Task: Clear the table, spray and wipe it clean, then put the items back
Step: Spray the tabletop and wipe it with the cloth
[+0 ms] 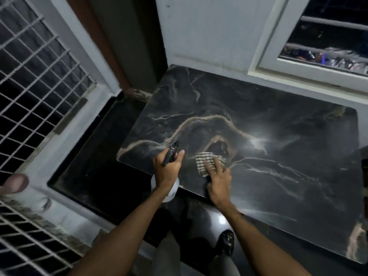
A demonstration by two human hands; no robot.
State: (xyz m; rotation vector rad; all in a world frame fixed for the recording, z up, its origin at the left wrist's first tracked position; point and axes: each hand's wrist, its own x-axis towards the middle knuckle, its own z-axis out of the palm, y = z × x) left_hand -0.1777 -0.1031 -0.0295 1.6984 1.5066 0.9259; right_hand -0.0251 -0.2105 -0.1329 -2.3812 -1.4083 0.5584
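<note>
**Head view, looking down.** A dark marble counter [278, 136] with pale veins stands in a corner against a white wall [209, 32].

**Left hand** [166, 172]: curled round the neck of a bottle [172, 191], with one fingertip showing beside the black spray head. The nozzle points away, over the counter's near-left corner. The bottle's pale body hangs below the hand, at the counter's edge. It is blurred, so any label on it cannot be read.

**Right hand** [219, 182]: fingers straight and spread, pressed flat on a cloth [202, 161], with the thumb out toward the near edge.

**Cloth:** striped dark and light, it lies on the counter near the front-left corner, just right of the spray head. The fingers cover its near-right part.

**Surface:** a bright glare lies on the marble to the right of the cloth.

**Surroundings:** behind the counter is a white-framed window [328, 36] with horizontal bars. At left is a white metal grille [29, 86] over dark panes. Beside the right forearm, a dark shoe [226, 243] rests on a glossy dark floor [201, 218].
</note>
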